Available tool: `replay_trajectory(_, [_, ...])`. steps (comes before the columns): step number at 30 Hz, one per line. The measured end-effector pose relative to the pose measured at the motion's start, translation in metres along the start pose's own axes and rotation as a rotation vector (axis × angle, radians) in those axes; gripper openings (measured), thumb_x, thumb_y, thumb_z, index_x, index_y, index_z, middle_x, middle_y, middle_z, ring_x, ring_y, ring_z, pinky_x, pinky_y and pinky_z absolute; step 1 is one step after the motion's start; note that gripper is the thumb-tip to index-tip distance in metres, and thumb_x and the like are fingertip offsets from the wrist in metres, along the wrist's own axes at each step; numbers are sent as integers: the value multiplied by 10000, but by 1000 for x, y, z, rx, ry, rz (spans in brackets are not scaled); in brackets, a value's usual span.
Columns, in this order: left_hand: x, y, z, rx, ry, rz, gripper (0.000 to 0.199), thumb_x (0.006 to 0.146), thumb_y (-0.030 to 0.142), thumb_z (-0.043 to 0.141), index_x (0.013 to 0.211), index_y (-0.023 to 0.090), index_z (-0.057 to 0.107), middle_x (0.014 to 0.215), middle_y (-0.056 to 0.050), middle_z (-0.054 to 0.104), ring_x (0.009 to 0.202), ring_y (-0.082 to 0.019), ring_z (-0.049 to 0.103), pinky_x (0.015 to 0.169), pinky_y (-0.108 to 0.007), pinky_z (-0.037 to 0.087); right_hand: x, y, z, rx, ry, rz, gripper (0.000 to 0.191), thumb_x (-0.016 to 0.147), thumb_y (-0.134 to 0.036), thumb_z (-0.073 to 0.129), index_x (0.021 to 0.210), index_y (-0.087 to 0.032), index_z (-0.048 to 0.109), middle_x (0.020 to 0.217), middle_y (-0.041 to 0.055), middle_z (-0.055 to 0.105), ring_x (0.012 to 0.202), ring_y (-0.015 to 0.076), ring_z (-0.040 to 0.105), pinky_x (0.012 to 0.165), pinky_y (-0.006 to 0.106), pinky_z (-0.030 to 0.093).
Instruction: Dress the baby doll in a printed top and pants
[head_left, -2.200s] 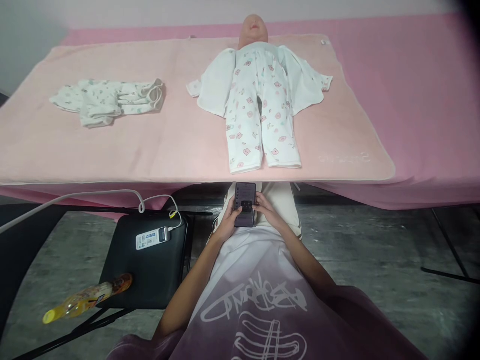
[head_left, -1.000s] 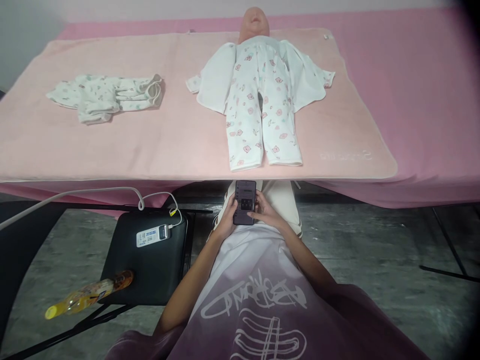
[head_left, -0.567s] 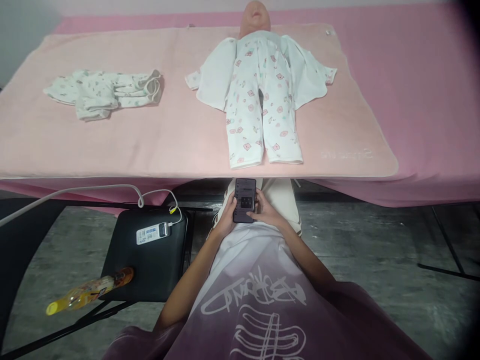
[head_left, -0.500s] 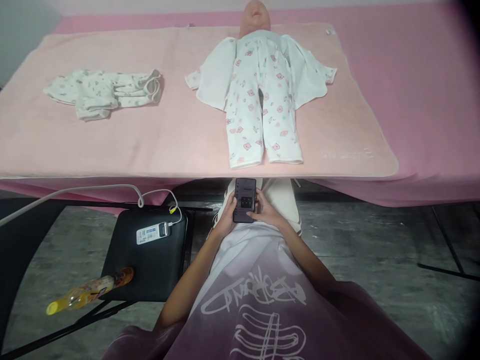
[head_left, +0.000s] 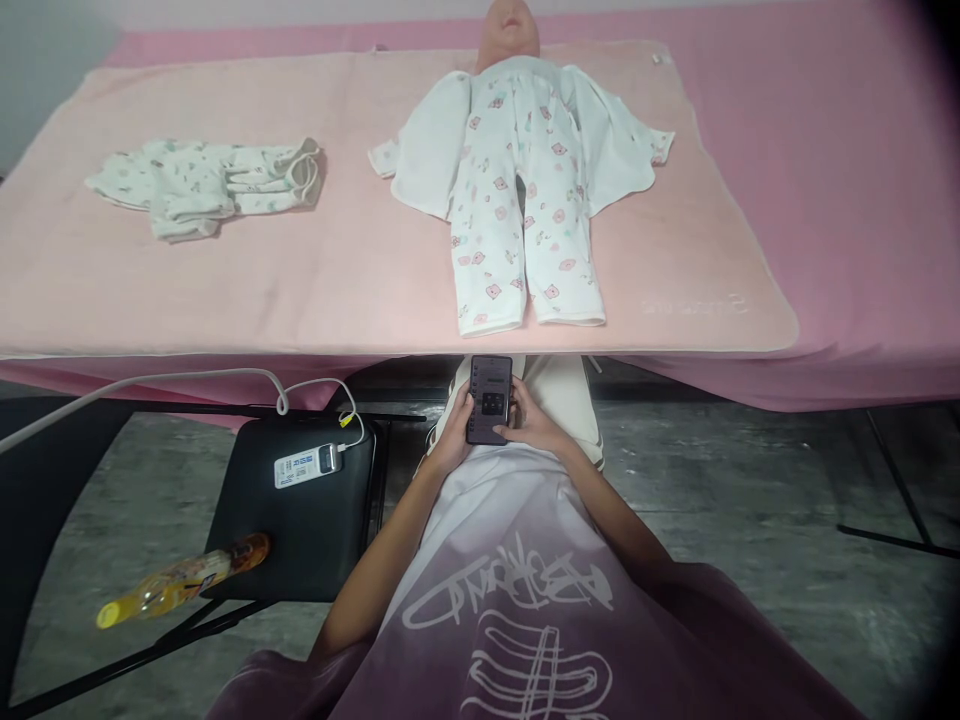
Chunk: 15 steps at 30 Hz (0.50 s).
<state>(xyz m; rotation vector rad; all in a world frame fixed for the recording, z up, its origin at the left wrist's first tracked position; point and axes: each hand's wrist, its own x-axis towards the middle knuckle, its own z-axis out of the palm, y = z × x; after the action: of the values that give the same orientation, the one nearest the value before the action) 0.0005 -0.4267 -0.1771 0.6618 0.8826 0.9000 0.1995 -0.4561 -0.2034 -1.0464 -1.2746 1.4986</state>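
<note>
A dark phone (head_left: 490, 400) with a lit screen is held upright over my lap, just below the table edge. My left hand (head_left: 453, 432) grips its left side, and my right hand (head_left: 534, 422) holds its right side with a finger over the lower screen. Beyond the phone, white trousers with pink prints (head_left: 487, 230) lie flat over a white top (head_left: 431, 150) with spread sleeves. A doll's head (head_left: 508, 35) shows at the collar. Farther left lies a folded, patterned white garment (head_left: 191, 185).
The garments rest on a pink mat (head_left: 360, 290) over a darker pink cloth (head_left: 840, 200). At left, a black stool (head_left: 300, 540) bears a white power bank (head_left: 304, 467) with a cable (head_left: 187, 374) and a bottle with a yellow cap (head_left: 180, 585).
</note>
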Motion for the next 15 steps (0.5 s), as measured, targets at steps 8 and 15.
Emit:
replay_trajectory(8, [1,-2,-4,7,-9,-10,675,1031,611,735,1623,320,592,1621,-72,663,1588,-327,561,1337,-495,458,0,-6,4,48,0,50,1123,900,-579,890,1774,-362,219,1645,117,533,1521,297,523,1333,517,393])
replay_trajectory(15, [-3,1,0,17,-9,-17,684,1015,639,744,1618,351,600,1623,-54,660,1574,-316,586,1320,-487,492,2,1,7,13,37,52,1120,903,-588,882,1767,-341,212,1523,134,579,1403,298,589,1271,524,458])
